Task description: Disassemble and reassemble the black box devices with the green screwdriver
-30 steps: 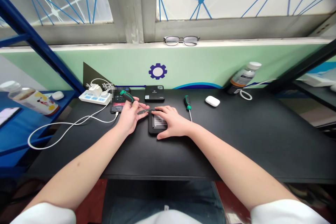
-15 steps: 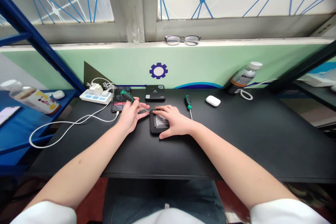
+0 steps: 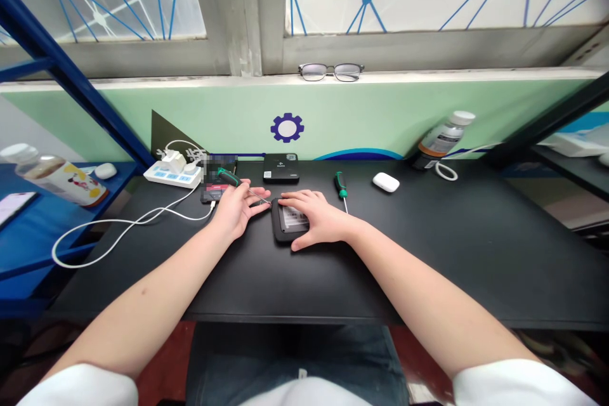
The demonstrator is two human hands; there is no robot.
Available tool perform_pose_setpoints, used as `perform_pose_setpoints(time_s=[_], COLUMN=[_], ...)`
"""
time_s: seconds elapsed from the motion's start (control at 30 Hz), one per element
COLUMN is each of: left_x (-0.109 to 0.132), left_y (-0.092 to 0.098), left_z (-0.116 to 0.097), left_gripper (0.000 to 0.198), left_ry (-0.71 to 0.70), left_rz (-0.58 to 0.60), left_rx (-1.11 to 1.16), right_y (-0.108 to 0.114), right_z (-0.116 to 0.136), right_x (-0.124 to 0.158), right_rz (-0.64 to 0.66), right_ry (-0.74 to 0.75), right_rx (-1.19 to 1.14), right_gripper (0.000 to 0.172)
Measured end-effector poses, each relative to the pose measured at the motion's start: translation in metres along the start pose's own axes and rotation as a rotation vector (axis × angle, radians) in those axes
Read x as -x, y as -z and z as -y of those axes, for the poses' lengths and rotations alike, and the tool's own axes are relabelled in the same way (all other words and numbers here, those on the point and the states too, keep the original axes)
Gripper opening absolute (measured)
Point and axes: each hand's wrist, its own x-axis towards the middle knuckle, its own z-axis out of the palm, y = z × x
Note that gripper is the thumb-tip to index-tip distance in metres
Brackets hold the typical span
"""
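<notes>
A flat black box [image 3: 281, 227] with rounded corners and a pale label [image 3: 294, 219] lies on the matt black bench [image 3: 295, 285], the right hand [image 3: 318, 218] spread over it. The left hand [image 3: 236, 209], its grip pinching a green-and-black screwdriver [image 3: 229, 177], holds the tip at the box's far left corner. Beyond stands a pale green wall [image 3: 228, 120] beneath blue-lined windows [image 3: 413, 6].

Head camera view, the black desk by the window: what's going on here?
A person's left hand holds a green-and-black screwdriver, its thin metal shaft angled to the far left corner of a flat black square device with a pale label. Whether the tip touches is too small to tell. The right hand lies spread over the device's right side. A second green-and-black screwdriver lies on the desk, beyond the right wrist.
</notes>
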Motion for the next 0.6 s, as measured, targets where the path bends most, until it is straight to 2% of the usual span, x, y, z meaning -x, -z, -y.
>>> perform_pose_setpoints(time_s=[0.43,0.6], left_x=[0.0014,0.0013], left_y=[-0.0004,-0.0009], left_z=[-0.0015,-0.0029], left_gripper=[0.023,0.017], left_ry=[0.03,0.069], left_rz=[-0.014,-0.032], left_rx=[0.037,0.054], right_y=[0.0049,0.0039], right_z=[0.0012,-0.0022], right_x=[0.001,0.0007], right_rz=[0.027,0.023], right_ry=[-0.004,0.003], right_rx=[-0.05,-0.05], right_gripper=[0.109,0.109])
